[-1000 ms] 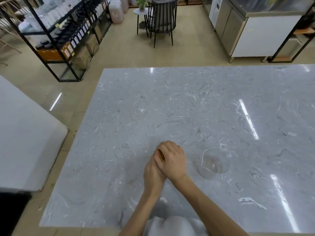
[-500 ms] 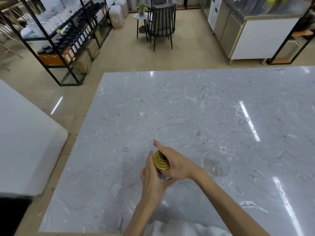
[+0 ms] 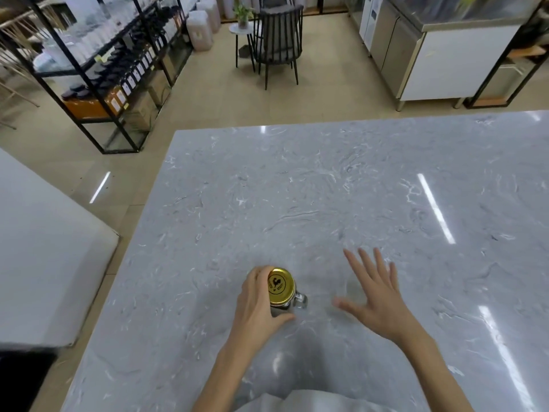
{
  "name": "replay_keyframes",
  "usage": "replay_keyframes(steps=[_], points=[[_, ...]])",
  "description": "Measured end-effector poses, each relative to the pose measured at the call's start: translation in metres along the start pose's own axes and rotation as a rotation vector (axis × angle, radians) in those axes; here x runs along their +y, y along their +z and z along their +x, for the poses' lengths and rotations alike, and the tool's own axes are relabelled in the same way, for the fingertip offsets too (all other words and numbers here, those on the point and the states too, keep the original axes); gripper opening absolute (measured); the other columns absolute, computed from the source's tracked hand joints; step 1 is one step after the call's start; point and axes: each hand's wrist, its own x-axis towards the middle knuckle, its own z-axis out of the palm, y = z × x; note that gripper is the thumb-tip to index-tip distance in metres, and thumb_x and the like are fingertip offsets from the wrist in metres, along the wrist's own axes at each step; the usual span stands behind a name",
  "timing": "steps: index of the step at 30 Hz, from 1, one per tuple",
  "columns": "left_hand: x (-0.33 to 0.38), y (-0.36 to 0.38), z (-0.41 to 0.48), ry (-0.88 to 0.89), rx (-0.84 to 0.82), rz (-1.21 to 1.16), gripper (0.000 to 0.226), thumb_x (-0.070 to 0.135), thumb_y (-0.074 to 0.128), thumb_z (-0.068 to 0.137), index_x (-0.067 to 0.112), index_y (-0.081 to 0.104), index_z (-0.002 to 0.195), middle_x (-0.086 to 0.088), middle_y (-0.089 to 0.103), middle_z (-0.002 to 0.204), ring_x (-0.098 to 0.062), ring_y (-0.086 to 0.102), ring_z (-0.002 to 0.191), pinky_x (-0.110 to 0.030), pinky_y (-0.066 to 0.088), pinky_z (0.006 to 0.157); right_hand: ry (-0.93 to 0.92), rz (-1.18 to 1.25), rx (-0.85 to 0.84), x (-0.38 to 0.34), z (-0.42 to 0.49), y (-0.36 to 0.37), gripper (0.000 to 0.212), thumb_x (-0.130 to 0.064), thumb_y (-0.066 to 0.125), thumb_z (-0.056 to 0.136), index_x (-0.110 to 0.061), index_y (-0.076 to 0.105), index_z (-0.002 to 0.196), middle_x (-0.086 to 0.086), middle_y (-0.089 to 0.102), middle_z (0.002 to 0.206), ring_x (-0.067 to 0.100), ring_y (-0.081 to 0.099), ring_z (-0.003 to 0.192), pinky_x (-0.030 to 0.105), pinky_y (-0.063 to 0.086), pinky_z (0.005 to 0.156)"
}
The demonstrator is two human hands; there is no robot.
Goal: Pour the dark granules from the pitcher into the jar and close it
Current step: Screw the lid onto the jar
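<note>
A glass jar (image 3: 292, 303) with a gold screw lid (image 3: 280, 284) stands on the grey marble table (image 3: 326, 188) near its front edge. The lid sits on top of the jar, and dark contents show just under it. My left hand (image 3: 255, 304) wraps the jar's left side. To the right, my right hand (image 3: 378, 295) hovers apart from the jar, fingers spread and holding nothing. The clear pitcher (image 3: 352, 288) is only a faint glassy patch beside and under that hand.
Another white table (image 3: 44, 263) stands to the left across a strip of floor. Beyond the far edge are a black shelf rack (image 3: 104, 69) with bottles, a dark chair (image 3: 279, 40) and a steel counter (image 3: 430, 55).
My right hand has come off the lid and swung right, opening over the pitcher's spot. The left hand stays around the jar. The view has tilted slightly.
</note>
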Motion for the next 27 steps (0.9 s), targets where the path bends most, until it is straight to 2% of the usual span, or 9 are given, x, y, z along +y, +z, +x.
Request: replay_keyframes(steps=[2,3,6,8,9,13,16,21,27], points=[[0.007,-0.002,0.001,0.064,-0.055,0.119,0.097,0.038,0.089,0.072,0.030,0.032,0.150,-0.001,0.018,0.158,-0.022,0.023,0.144,-0.041,0.037,0.113,0.041,-0.180,-0.091,0.021,-0.015,0.000,0.112,-0.091,0.039,0.068,-0.042,-0.019,0.151,-0.009,-0.025,0.159,0.024,-0.030,0.148,0.042,-0.023,0.116],[0.010,-0.002,0.002,0.093,-0.059,0.163,0.091,0.033,0.087,0.076,0.030,0.034,0.150,-0.001,0.016,0.160,-0.023,0.021,0.145,-0.042,0.039,0.113,0.044,-0.183,-0.076,0.025,-0.020,0.001,0.112,-0.089,0.042,0.069,-0.041,-0.017,0.151,-0.009,-0.022,0.161,0.023,-0.025,0.150,0.042,-0.021,0.117],[0.019,0.003,0.006,0.074,-0.031,0.161,0.079,0.020,0.085,0.080,0.029,0.043,0.146,-0.001,0.021,0.161,-0.024,0.029,0.143,-0.040,0.047,0.106,0.033,-0.106,0.114,0.020,-0.021,0.006,0.097,-0.064,0.069,0.078,-0.032,0.019,0.156,0.000,0.020,0.164,0.029,0.015,0.152,0.051,0.006,0.122],[0.022,0.006,0.014,0.035,-0.032,0.173,0.080,0.017,0.086,0.078,0.030,0.042,0.144,0.002,0.019,0.159,-0.023,0.030,0.140,-0.037,0.049,0.102,-0.014,-0.148,0.235,0.014,-0.009,0.016,0.085,-0.049,0.081,0.074,-0.021,0.047,0.147,0.008,0.046,0.152,0.036,0.041,0.140,0.060,0.028,0.115],[0.023,0.006,0.020,0.015,-0.038,0.183,0.081,0.017,0.086,0.078,0.031,0.041,0.144,0.004,0.018,0.158,-0.023,0.031,0.139,-0.037,0.051,0.100,-0.027,-0.162,0.277,0.010,0.000,0.021,0.081,-0.046,0.082,0.073,-0.017,0.053,0.143,0.010,0.051,0.147,0.037,0.046,0.136,0.061,0.033,0.111],[0.026,0.004,0.067,-0.053,-0.055,0.239,0.087,0.019,0.086,0.078,0.031,0.032,0.145,0.002,0.019,0.148,-0.028,0.039,0.128,-0.041,0.055,0.091,-0.016,-0.154,0.398,0.005,0.055,0.030,0.071,-0.043,0.081,0.076,-0.015,0.058,0.138,0.015,0.056,0.142,0.039,0.049,0.134,0.062,0.034,0.111],[0.026,-0.003,0.119,-0.099,-0.058,0.259,0.090,0.018,0.086,0.077,0.029,0.030,0.146,-0.003,0.023,0.146,-0.034,0.042,0.124,-0.043,0.054,0.087,-0.003,-0.164,0.419,0.006,0.107,0.025,0.066,-0.040,0.082,0.077,-0.017,0.061,0.135,0.017,0.058,0.140,0.040,0.051,0.132,0.063,0.034,0.109],[0.022,-0.021,0.208,-0.156,-0.112,0.267,0.089,0.015,0.085,0.077,0.029,0.031,0.146,-0.007,0.023,0.147,-0.038,0.038,0.125,-0.044,0.050,0.089,0.033,-0.193,0.373,0.017,0.189,0.001,0.063,-0.043,0.078,0.080,-0.020,0.060,0.137,0.017,0.055,0.143,0.040,0.049,0.135,0.065,0.035,0.107],[0.014,-0.029,0.267,-0.162,-0.146,0.314,0.086,0.014,0.084,0.079,0.028,0.030,0.145,-0.009,0.021,0.149,-0.038,0.037,0.126,-0.045,0.050,0.094,0.092,-0.281,0.280,0.030,0.252,-0.018,0.065,-0.053,0.061,0.090,-0.028,0.045,0.148,0.010,0.040,0.156,0.031,0.029,0.148,0.060,0.018,0.117]])
